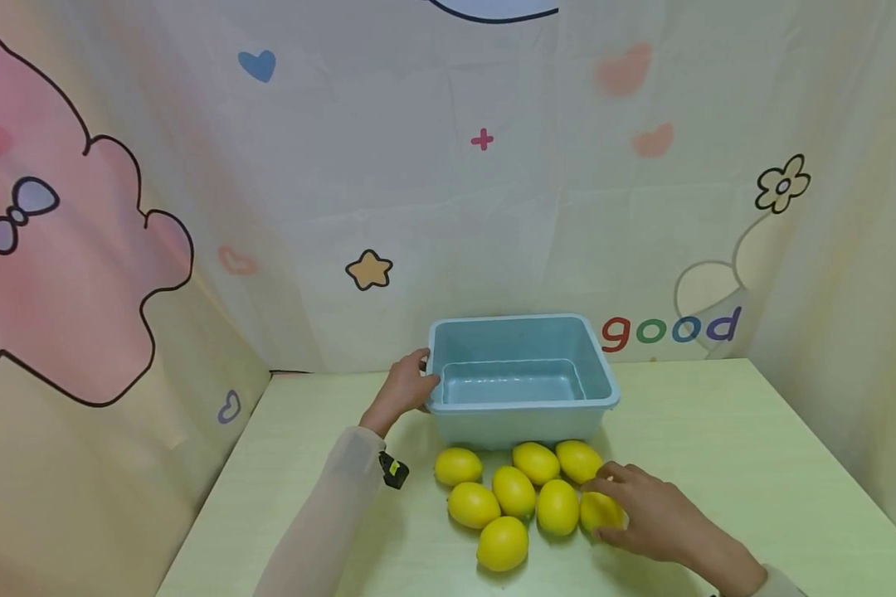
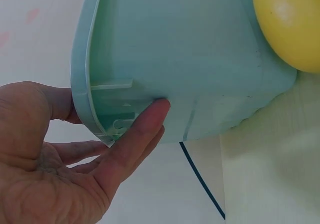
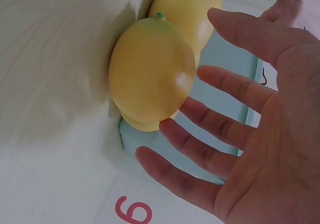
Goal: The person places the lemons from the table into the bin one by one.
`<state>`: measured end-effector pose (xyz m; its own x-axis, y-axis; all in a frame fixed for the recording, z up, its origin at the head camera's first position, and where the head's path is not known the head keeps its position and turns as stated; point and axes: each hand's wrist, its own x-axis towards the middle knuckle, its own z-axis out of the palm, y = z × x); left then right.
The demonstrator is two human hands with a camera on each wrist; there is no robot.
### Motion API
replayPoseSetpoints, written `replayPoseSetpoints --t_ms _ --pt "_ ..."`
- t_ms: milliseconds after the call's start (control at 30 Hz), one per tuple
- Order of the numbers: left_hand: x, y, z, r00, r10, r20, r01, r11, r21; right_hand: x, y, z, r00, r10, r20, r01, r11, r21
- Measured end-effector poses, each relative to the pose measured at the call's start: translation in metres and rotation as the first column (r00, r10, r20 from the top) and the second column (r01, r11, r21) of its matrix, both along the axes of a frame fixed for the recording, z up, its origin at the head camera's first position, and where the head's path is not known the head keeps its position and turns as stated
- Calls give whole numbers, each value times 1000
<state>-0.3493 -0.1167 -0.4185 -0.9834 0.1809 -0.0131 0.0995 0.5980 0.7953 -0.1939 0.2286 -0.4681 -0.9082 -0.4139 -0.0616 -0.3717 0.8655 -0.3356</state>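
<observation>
A light blue plastic basin [image 1: 518,425] stands at the back of the table with its inside bare. My left hand [image 1: 403,385] holds its left end: in the left wrist view the thumb hooks over the rim and the fingers lie against the outer wall [image 2: 185,49]. Several yellow lemons lie together in front of the basin. Over the rightmost lemon [image 1: 600,516] hovers my right hand [image 1: 653,510]. Seen from the right wrist, its fingers are spread beside that lemon [image 3: 150,74], with the fingertips close to its skin; whether they touch it I cannot tell.
The pale green table [image 1: 717,448] extends to both sides of the basin and lemons. Behind it hangs a printed curtain [image 1: 418,182] with hearts, a star and the word "good". A small black device [image 1: 394,470] sits at my left wrist.
</observation>
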Motion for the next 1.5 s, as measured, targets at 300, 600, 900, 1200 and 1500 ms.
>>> replayPoseSetpoints --t_ms 300,600,900,1200,1500 --pt "-1 -1 -2 1000 10 7 -10 1000 19 1 0 -12 999 38 -2 -38 999 -11" --pt "0 -1 -4 1000 -4 -4 4 1000 16 2 -4 -26 997 47 66 -47 999 -8" --pt "-1 -3 -4 1000 -1 11 1 1000 19 0 -4 -34 995 83 56 -86 995 49" --pt "-1 -2 -6 1000 6 -8 -6 999 35 -1 -1 -24 992 129 -6 -128 988 82" --pt "2 -2 -6 999 5 -38 -4 1000 30 -3 -2 0 976 169 -139 -157 983 93"
